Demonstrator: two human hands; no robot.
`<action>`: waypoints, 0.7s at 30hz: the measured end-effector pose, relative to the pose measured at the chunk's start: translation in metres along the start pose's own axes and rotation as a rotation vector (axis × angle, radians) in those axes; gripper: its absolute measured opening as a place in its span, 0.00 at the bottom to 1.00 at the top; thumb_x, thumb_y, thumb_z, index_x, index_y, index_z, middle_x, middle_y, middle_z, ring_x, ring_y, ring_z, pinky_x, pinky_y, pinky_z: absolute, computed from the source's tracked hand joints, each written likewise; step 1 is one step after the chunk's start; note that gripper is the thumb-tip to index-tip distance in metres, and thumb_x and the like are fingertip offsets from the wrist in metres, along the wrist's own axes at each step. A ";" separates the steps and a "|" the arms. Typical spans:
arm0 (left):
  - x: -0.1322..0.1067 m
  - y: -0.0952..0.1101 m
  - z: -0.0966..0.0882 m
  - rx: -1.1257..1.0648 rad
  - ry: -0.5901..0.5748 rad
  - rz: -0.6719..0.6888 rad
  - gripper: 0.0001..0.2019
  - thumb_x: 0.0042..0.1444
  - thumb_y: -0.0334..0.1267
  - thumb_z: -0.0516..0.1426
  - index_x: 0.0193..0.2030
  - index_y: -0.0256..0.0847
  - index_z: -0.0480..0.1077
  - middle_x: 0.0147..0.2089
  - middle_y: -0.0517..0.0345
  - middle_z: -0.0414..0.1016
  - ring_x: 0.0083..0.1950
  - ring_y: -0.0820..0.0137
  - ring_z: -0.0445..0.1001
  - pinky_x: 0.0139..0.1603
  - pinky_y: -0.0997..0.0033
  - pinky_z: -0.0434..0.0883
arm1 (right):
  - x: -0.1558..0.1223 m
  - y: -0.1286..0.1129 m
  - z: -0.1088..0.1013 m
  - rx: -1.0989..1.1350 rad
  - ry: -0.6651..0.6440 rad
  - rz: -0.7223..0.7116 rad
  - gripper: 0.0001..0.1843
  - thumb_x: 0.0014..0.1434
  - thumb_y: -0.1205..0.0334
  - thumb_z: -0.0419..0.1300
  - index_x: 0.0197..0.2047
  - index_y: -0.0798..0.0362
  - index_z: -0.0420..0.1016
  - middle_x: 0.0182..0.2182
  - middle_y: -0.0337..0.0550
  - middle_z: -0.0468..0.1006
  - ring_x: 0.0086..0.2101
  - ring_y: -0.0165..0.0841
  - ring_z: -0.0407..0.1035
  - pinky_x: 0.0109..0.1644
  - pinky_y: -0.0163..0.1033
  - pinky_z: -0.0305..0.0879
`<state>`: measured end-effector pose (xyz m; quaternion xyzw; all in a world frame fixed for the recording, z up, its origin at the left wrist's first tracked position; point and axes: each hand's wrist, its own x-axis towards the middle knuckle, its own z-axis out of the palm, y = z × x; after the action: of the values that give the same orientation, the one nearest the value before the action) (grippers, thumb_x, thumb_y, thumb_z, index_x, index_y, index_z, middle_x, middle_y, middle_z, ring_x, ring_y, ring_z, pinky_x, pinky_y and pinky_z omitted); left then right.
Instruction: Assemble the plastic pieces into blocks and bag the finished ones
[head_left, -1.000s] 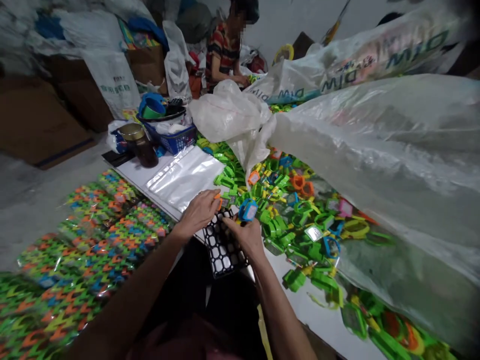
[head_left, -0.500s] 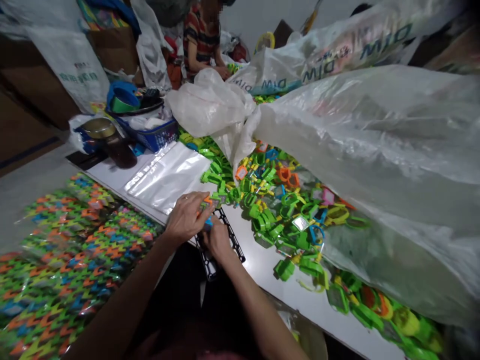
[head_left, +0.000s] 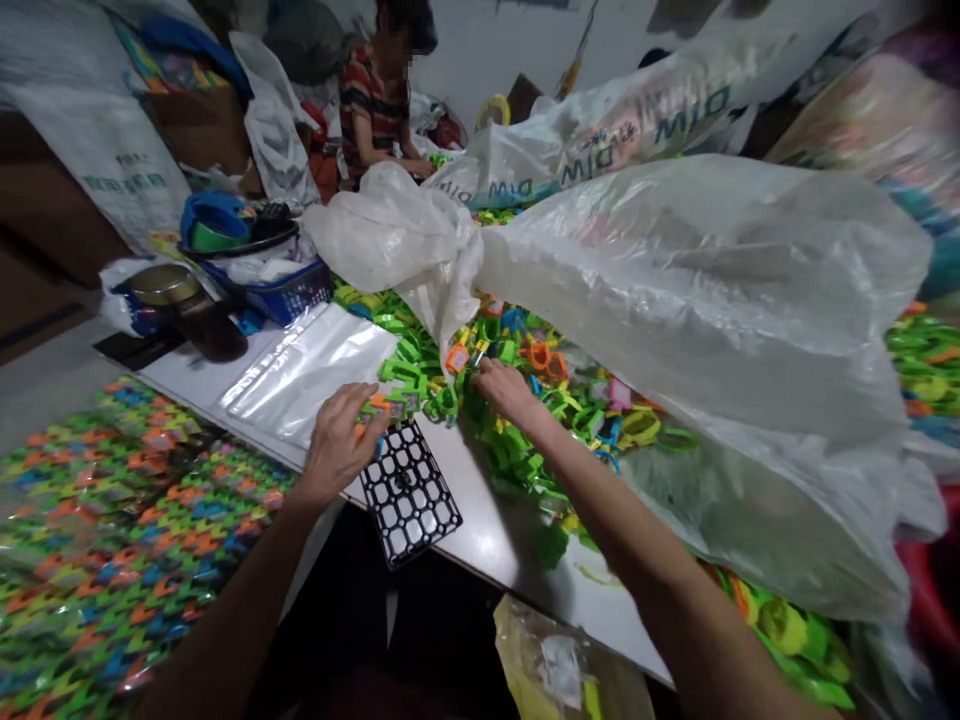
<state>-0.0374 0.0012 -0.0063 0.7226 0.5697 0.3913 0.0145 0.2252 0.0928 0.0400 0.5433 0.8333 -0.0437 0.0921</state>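
Left hand (head_left: 341, 440) half-curled beside black tray (head_left: 412, 495), fingers at orange toy (head_left: 379, 401); can't tell if gripped. Right hand (head_left: 504, 388), fingers bunched, dips into toy pile (head_left: 517, 455); catch hidden. Toys look light, stiff, slick: pinch bands. Tray seems light: take rim. Clear bags (head_left: 307, 370) beyond left hand.
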 end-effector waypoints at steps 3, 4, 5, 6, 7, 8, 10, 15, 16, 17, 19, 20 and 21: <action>-0.002 -0.001 -0.022 -0.024 0.097 -0.060 0.17 0.67 0.43 0.48 0.55 0.39 0.70 0.57 0.48 0.73 0.60 0.61 0.70 0.62 0.58 0.67 | 0.005 0.007 0.008 -0.093 -0.010 -0.097 0.16 0.65 0.75 0.49 0.47 0.57 0.77 0.51 0.55 0.72 0.51 0.40 0.65 0.53 0.40 0.59; -0.004 -0.001 -0.026 -0.004 0.071 -0.015 0.16 0.66 0.42 0.49 0.54 0.40 0.71 0.57 0.48 0.73 0.61 0.60 0.69 0.63 0.56 0.65 | 0.004 0.010 0.012 -0.095 0.000 -0.109 0.16 0.64 0.75 0.50 0.47 0.56 0.77 0.51 0.55 0.72 0.51 0.40 0.66 0.53 0.40 0.59; -0.006 -0.001 -0.027 0.021 0.014 0.055 0.15 0.65 0.42 0.50 0.53 0.41 0.71 0.58 0.48 0.73 0.63 0.59 0.67 0.65 0.53 0.63 | 0.001 0.014 0.016 -0.083 0.010 -0.111 0.16 0.64 0.76 0.51 0.47 0.56 0.77 0.50 0.54 0.73 0.51 0.39 0.66 0.53 0.41 0.59; -0.008 -0.002 -0.026 0.042 -0.060 0.131 0.15 0.65 0.41 0.51 0.53 0.41 0.72 0.59 0.48 0.72 0.65 0.57 0.65 0.66 0.50 0.61 | -0.003 0.019 0.019 -0.058 0.027 -0.106 0.16 0.63 0.76 0.51 0.47 0.55 0.77 0.50 0.54 0.73 0.50 0.39 0.66 0.53 0.41 0.59; -0.011 -0.003 -0.023 0.056 -0.126 0.194 0.15 0.64 0.40 0.51 0.53 0.42 0.72 0.60 0.47 0.72 0.66 0.56 0.64 0.66 0.48 0.59 | -0.008 0.025 0.022 -0.019 0.059 -0.097 0.16 0.63 0.75 0.52 0.47 0.55 0.77 0.49 0.54 0.74 0.50 0.40 0.66 0.53 0.41 0.59; -0.013 -0.003 -0.019 0.063 -0.170 0.237 0.15 0.65 0.39 0.51 0.54 0.42 0.72 0.60 0.47 0.71 0.66 0.56 0.64 0.66 0.47 0.59 | -0.015 0.028 0.025 0.038 0.115 -0.075 0.16 0.62 0.75 0.52 0.48 0.55 0.77 0.49 0.54 0.74 0.50 0.40 0.67 0.53 0.42 0.60; -0.016 -0.005 -0.009 0.060 -0.194 0.269 0.16 0.65 0.36 0.49 0.56 0.42 0.70 0.60 0.46 0.71 0.66 0.57 0.64 0.66 0.47 0.58 | -0.030 0.025 0.030 0.227 0.298 0.009 0.15 0.62 0.72 0.53 0.50 0.56 0.75 0.49 0.55 0.74 0.49 0.41 0.68 0.53 0.42 0.62; -0.019 -0.005 -0.002 0.040 -0.192 0.246 0.17 0.65 0.36 0.49 0.58 0.41 0.68 0.61 0.46 0.70 0.67 0.59 0.63 0.68 0.49 0.55 | -0.055 -0.060 0.074 1.023 0.428 -0.027 0.11 0.57 0.61 0.55 0.41 0.53 0.75 0.36 0.45 0.79 0.36 0.37 0.72 0.42 0.39 0.68; -0.019 -0.005 -0.003 0.042 -0.196 0.239 0.17 0.65 0.36 0.49 0.58 0.41 0.68 0.62 0.46 0.70 0.67 0.59 0.63 0.68 0.49 0.55 | -0.054 -0.082 0.086 1.147 0.358 -0.037 0.10 0.55 0.62 0.56 0.39 0.53 0.75 0.33 0.43 0.79 0.33 0.36 0.71 0.39 0.38 0.68; -0.019 -0.004 -0.004 0.047 -0.201 0.234 0.17 0.65 0.36 0.49 0.58 0.41 0.68 0.62 0.46 0.70 0.67 0.59 0.63 0.68 0.49 0.55 | -0.052 -0.100 0.097 1.251 0.330 0.001 0.09 0.54 0.61 0.55 0.36 0.54 0.75 0.31 0.42 0.78 0.31 0.35 0.71 0.38 0.37 0.68; -0.020 -0.004 -0.006 0.061 -0.206 0.235 0.17 0.66 0.36 0.48 0.58 0.41 0.67 0.62 0.46 0.70 0.67 0.59 0.63 0.68 0.49 0.54 | -0.046 -0.124 0.111 1.361 0.310 0.073 0.09 0.54 0.60 0.56 0.35 0.54 0.75 0.31 0.42 0.79 0.31 0.35 0.71 0.37 0.37 0.68; -0.020 -0.004 -0.006 0.068 -0.205 0.240 0.17 0.66 0.37 0.48 0.59 0.41 0.67 0.62 0.46 0.70 0.67 0.60 0.62 0.69 0.49 0.54 | -0.042 -0.130 0.114 1.372 0.322 0.086 0.10 0.55 0.60 0.56 0.36 0.55 0.75 0.31 0.42 0.79 0.32 0.35 0.71 0.38 0.37 0.68; -0.020 -0.004 -0.006 0.075 -0.203 0.248 0.17 0.66 0.37 0.48 0.59 0.40 0.66 0.62 0.46 0.69 0.67 0.60 0.62 0.69 0.49 0.54 | -0.039 -0.133 0.114 1.353 0.333 0.073 0.10 0.56 0.60 0.56 0.37 0.54 0.76 0.32 0.42 0.80 0.33 0.35 0.72 0.40 0.37 0.69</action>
<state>-0.0449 -0.0171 -0.0146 0.8231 0.4861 0.2936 -0.0035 0.1313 -0.0160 -0.0673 0.5086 0.6072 -0.4662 -0.3940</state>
